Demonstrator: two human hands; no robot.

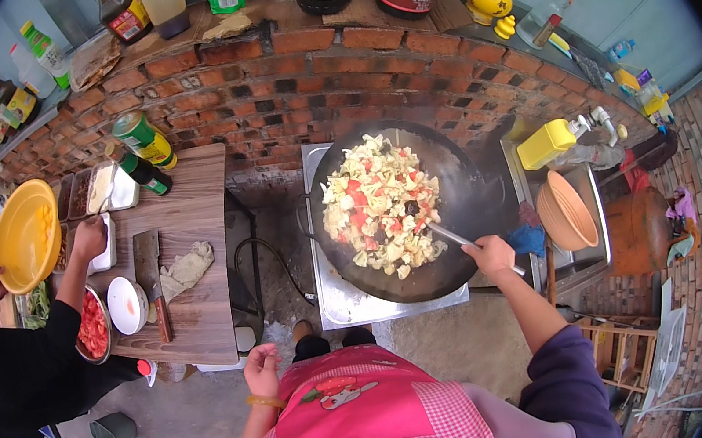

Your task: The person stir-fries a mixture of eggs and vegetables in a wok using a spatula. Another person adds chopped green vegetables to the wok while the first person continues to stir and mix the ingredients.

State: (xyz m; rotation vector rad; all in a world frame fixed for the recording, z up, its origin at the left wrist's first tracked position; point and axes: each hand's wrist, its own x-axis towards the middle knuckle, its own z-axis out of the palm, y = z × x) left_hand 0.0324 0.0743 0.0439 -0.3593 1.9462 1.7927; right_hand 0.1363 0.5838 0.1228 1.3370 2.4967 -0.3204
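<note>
My right hand (492, 255) grips the metal handle (449, 232) of a cooking utensil, whose head is buried in the food. Chopped cauliflower (383, 208) with red tomato pieces (356, 199) fills the left part of a large dark wok (450, 166). A few dark bits show among the pieces, and a light haze hangs over the wok's right side. The wok sits over a steel stove top (337, 317). My left hand (262, 370) hangs beside my pink apron (344, 419), holding nothing, its fingers loosely bent.
Left, a wooden table (188, 194) bears a cleaver (148, 265), cloth (188, 270), white bowl (127, 305) and tomato bowl (92, 326). Another person's hands (89, 239) are there, one at a yellow basin (27, 235). Right stands a sink (599, 256) with an orange basket (564, 211). Bottles line the brick ledge (291, 17).
</note>
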